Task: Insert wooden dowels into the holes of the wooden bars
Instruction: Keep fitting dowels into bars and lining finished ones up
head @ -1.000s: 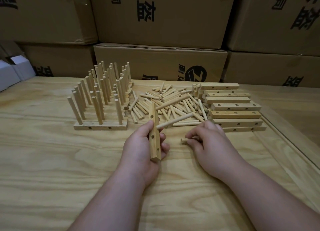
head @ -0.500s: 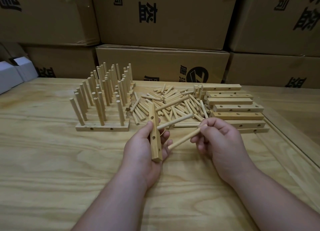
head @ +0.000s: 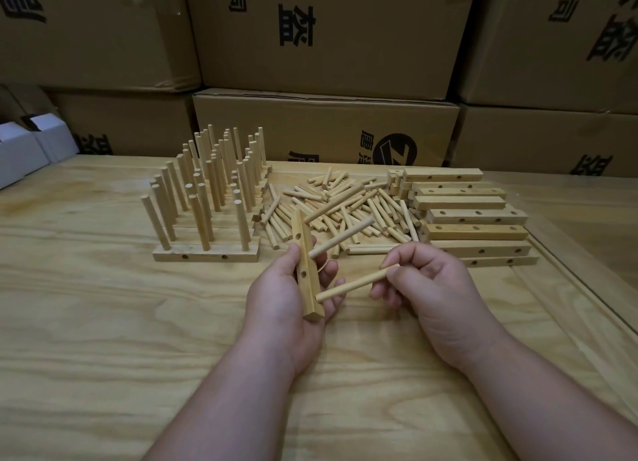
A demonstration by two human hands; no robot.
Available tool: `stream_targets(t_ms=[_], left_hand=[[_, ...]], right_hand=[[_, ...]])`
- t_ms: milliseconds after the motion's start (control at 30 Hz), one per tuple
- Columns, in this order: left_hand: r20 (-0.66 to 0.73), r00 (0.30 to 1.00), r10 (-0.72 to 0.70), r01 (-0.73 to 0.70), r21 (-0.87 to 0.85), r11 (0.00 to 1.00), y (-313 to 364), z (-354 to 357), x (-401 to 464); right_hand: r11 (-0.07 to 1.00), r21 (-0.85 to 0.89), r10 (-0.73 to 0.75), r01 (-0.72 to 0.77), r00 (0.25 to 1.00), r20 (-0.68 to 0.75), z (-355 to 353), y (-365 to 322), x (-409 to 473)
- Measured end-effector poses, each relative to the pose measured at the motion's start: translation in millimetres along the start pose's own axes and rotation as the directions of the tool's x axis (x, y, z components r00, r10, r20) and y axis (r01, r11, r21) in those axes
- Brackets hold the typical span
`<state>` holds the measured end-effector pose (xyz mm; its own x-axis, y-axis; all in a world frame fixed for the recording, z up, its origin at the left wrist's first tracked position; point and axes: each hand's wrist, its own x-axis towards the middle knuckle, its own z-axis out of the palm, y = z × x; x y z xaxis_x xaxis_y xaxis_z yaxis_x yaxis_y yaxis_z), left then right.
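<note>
A wooden bar (head: pixel 306 267) is gripped near-upright by the left hand (head: pixel 290 298), one dowel (head: pixel 341 236) already seated in it. A second dowel (head: pixel 357 282), slanting up to the right, is pinched by the right hand (head: pixel 428 288), its lower tip at the bar's bottom hole.

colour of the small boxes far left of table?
White boxes, clearest in the head view.

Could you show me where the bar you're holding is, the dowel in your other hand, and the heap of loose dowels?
held bar (head: pixel 306 270), head view, front face near its middle hole.
held dowel (head: pixel 355 283), head view, mid-shaft.
loose dowel pile (head: pixel 348 205), head view, middle of the heap.
</note>
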<state>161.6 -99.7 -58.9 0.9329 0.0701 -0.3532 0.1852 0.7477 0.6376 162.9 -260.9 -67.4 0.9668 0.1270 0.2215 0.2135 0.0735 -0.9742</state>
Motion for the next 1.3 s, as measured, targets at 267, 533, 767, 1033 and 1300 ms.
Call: stream_targets(t_ms=[267,533,767,1033,1300], left_hand=[[-0.017,1.000,0.001,-0.001,-0.023,1.000,0,-1,-1],[-0.045,0.999,0.005,-0.005,-0.010,1.000,0,0,-2],[-0.041,0.999,0.009,-0.009,0.002,1.000,0,-1,-2],[-0.052,0.997,0.062,-0.059,0.067,0.996,-4,-2,1],[-0.070,0.993,0.093,-0.088,0.071,0.994,-4,-3,2]], right_hand=[[1.000,0.009,-0.007,0.007,0.999,0.042,-2,-2,0],[1.000,-0.003,0.011,-0.011,0.993,0.117,-7,-1,2],[0.999,-0.029,0.017,-0.013,0.991,0.129,-9,1,3],[0.968,-0.251,0.026,0.010,0.990,0.138,-3,-5,-3],[0.804,-0.543,-0.164,0.242,0.968,0.188,-1,-9,-8]])
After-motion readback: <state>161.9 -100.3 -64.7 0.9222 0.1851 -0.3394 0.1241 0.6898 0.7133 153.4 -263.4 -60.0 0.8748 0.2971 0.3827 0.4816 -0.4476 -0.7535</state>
